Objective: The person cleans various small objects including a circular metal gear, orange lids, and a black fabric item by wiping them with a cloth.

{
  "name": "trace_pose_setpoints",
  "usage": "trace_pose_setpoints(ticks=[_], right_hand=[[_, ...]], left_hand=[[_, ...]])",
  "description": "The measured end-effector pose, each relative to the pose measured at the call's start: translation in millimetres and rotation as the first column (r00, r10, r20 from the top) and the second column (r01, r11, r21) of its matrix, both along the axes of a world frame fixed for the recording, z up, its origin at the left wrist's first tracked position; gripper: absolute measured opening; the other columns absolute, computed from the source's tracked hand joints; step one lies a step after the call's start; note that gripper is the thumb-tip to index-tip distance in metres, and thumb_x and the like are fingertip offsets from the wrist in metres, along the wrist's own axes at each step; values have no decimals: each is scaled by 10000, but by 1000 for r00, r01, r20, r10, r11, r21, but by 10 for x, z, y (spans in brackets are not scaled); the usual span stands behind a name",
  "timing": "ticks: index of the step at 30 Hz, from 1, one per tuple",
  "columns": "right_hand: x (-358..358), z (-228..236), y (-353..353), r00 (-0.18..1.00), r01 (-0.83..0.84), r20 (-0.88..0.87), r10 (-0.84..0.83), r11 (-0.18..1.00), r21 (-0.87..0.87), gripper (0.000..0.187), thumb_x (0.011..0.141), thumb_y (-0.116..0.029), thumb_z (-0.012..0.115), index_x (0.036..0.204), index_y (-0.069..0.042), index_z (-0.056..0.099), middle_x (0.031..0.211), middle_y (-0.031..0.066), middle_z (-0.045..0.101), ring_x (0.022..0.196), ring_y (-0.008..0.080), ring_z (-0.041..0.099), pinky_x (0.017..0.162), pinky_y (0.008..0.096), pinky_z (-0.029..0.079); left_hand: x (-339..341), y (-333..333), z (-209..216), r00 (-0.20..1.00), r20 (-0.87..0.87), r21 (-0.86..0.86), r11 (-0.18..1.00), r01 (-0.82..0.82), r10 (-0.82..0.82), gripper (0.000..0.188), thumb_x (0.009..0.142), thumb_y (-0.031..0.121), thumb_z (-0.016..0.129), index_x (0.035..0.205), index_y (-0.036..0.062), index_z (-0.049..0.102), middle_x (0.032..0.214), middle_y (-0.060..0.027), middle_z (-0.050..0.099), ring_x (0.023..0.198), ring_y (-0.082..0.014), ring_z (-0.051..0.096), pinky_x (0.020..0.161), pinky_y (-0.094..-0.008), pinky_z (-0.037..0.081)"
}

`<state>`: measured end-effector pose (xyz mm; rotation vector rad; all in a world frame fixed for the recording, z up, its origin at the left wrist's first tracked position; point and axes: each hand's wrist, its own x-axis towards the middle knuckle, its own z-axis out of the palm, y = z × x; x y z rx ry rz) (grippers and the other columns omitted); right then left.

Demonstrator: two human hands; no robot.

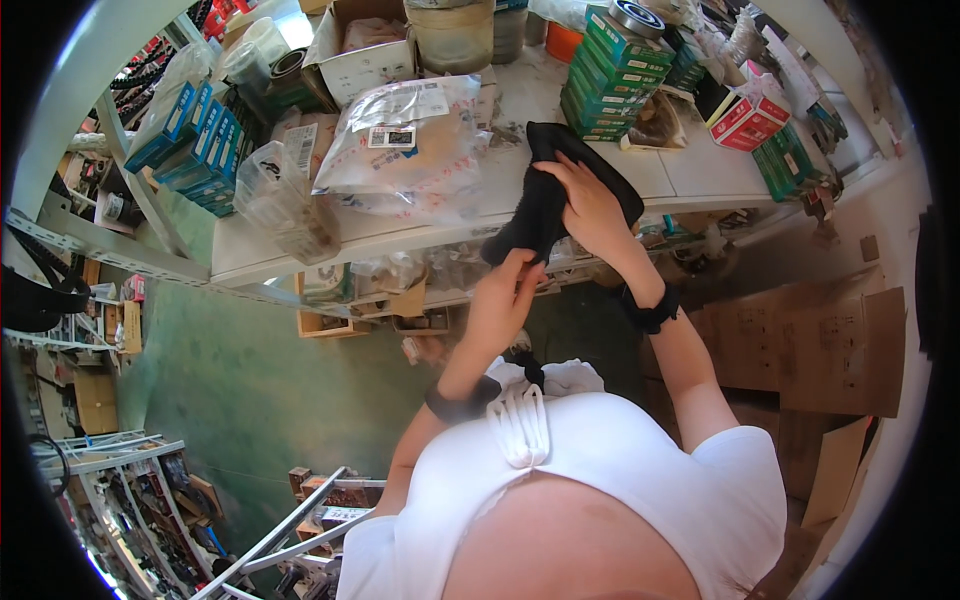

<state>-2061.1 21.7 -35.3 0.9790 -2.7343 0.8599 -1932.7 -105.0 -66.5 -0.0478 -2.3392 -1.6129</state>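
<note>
A folded black cloth (543, 205) hangs over the front edge of the white shelf (505, 205). Its upper part lies on the shelf top, and a lower corner sticks out past the edge. My left hand (500, 305) pinches that lower corner between thumb and fingers. Higher up, my right hand (597, 212) grips the cloth, its fingers laid across the front and partly hiding it. Left of the cloth sits a clear plastic bag (405, 145) with labels. Behind my right hand rises a stack of green boxes (612, 85) with a metal bearing (636, 17) on top.
Blue boxes (195, 150) and a clear plastic bin (280, 195) stand at the shelf's left end. A red-and-white box (750, 115) is at the right. Large cardboard boxes (800, 335) lean below on the right. A lower shelf (400, 290) holds bagged parts.
</note>
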Motion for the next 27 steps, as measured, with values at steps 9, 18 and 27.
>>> trace_pose_setpoints(ticks=[9, 18, 27], right_hand=[[-167, -14, -183, 975, -212, -61, 213, 977, 21, 507, 714, 50, 383, 1180, -133, 463, 1263, 178, 424, 1204, 325, 358, 1016, 400, 285], [-25, -29, -252, 982, -72, -173, 75, 997, 24, 440, 701, -26, 459, 1136, -83, 494, 1125, 163, 528, 1139, 307, 436, 987, 405, 320], [-51, 23, -15, 994, -47, -95, 47, 999, 1, 482, 723, 25, 433, 1171, -146, 476, 1205, 180, 478, 1148, 321, 424, 937, 380, 368]], left_hand=[[-63, -96, 41, 998, -7, 85, 994, -63, 64, 124, 859, 77, 503, 959, 10, 475, 714, -136, 616, 639, -257, 616, 552, -301, 450], [107, -88, -102, 999, 26, 144, 989, -23, 19, 114, 871, 93, 485, 950, 13, 463, 711, -142, 613, 643, -280, 612, 564, -320, 452], [41, -42, -127, 999, 36, 187, 982, -18, 11, 100, 882, 94, 459, 939, 13, 464, 682, -126, 605, 621, -270, 599, 567, -314, 444]])
